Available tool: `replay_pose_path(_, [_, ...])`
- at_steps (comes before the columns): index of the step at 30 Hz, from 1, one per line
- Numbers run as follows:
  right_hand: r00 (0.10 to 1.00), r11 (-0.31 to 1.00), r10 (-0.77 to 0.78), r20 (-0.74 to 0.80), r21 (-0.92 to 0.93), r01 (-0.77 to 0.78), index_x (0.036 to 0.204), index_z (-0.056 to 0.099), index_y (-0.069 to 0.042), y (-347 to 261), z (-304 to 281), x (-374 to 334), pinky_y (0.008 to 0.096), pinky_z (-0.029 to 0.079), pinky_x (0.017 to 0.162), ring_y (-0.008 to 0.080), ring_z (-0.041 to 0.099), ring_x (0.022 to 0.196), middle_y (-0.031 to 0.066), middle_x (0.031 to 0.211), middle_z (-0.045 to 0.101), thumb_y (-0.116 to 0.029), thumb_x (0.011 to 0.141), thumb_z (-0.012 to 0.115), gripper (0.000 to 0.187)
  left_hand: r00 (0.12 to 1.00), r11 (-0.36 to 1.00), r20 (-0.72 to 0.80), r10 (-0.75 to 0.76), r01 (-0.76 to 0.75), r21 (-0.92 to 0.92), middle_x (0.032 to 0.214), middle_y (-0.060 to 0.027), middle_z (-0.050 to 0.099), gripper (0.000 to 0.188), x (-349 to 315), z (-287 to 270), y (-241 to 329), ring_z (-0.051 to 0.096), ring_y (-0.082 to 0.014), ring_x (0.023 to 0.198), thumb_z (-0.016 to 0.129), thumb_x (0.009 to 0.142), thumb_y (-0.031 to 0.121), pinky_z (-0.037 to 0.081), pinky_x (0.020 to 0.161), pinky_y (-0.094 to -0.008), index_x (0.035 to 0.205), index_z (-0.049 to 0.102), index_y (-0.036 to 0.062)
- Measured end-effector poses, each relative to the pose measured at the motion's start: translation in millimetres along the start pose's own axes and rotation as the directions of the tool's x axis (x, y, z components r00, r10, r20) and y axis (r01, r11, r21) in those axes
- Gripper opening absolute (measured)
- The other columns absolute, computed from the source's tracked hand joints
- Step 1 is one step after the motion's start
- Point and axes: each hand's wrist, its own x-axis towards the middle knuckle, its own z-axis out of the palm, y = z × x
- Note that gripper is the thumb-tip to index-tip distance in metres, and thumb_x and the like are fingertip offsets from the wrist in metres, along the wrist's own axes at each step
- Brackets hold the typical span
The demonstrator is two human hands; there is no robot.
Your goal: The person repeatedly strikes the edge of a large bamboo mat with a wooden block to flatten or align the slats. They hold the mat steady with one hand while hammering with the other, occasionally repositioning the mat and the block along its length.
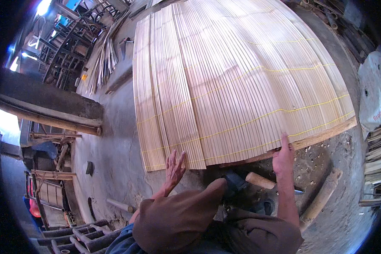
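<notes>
A wide mat of pale split slats, probably bamboo [224, 106], spreads out before me, with rows of yellow cord running across it. At its near left edge lies my left hand [173, 170], fingers spread over the slat ends and gripping nothing. Farther right, my right hand [282, 158] holds the near edge of the mat, one finger stretched on top and the others partly hidden at the rim. Under the mat's near right edge a wooden plank [326, 134] shows. Some slat strips at the left overlap their neighbours.
Near my knees lie a short wooden billet [260, 180], a blade [299, 192] and a bamboo pole [321, 199], with chips scattered around. A white sack [374, 91] and bundled strips [377, 161] stand at right. Loose slats [103, 61] and a low wall [51, 99] are at left.
</notes>
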Motion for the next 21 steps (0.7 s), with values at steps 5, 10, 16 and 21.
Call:
replay_pose_path(5, [0.999, 0.993, -0.042, -0.030, 0.111, 0.045, 0.125, 0.062, -0.001, -49.2, 13.3, -2.3, 0.0366, 0.055, 0.093, 0.0206, 0.066, 0.108, 0.0093, 0.123, 0.066, -0.028, 0.099, 0.066, 0.038, 0.989, 0.999, -0.146, -0.021, 0.015, -0.041, 0.160, -0.0243, 0.027, 0.082, -17.2, 35.4, -5.3, 0.026, -0.0411, 0.149, 0.061, 0.090, 0.015, 0.021, 0.120, -0.0565, 0.161, 0.020, 0.0147])
replay_pose_path(10, [0.990, 0.988, -0.118, -0.079, 0.088, 0.125, 0.123, 0.060, 0.000, -73.5, 7.8, 12.5, 0.0381, 0.056, 0.093, 0.0225, 0.066, 0.109, 0.0104, 0.124, 0.065, -0.024, 0.098, 0.067, 0.035, 0.973, 0.994, -0.205, -0.106, 0.109, 0.001, 0.158, -0.0244, 0.030, 0.078, 4.0, 30.9, -7.2, 0.026, -0.0431, 0.148, 0.057, 0.085, 0.005, 0.019, 0.121, -0.0560, 0.158, 0.031, 0.0146])
replay_pose_path(16, [0.946, 0.936, -0.320, -0.052, -0.175, 0.307, 0.134, 0.056, 0.005, -126.5, -14.7, 46.7, 0.0377, 0.054, 0.092, 0.0232, 0.066, 0.107, 0.0099, 0.119, 0.068, -0.024, 0.100, 0.062, 0.045, 0.976, 0.982, -0.115, 0.184, -0.176, 0.074, 0.160, -0.0198, 0.031, 0.080, 23.0, -29.1, 1.5, 0.023, -0.0390, 0.152, 0.060, 0.076, -0.002, 0.010, 0.123, -0.0595, 0.151, 0.046, 0.0206])
replay_pose_path(21, [0.707, 0.399, -0.624, 0.332, -0.643, 0.654, 0.133, 0.058, 0.001, -305.2, -91.5, 148.5, 0.0348, 0.048, 0.101, 0.0234, 0.064, 0.113, 0.0132, 0.126, 0.067, -0.029, 0.100, 0.060, 0.044, 0.861, 0.885, -0.255, 0.440, -0.464, -0.037, 0.152, -0.0117, 0.048, 0.080, 50.2, -121.9, 35.2, 0.038, -0.0372, 0.146, 0.060, 0.069, -0.004, 0.014, 0.122, -0.0625, 0.146, 0.054, 0.0179])
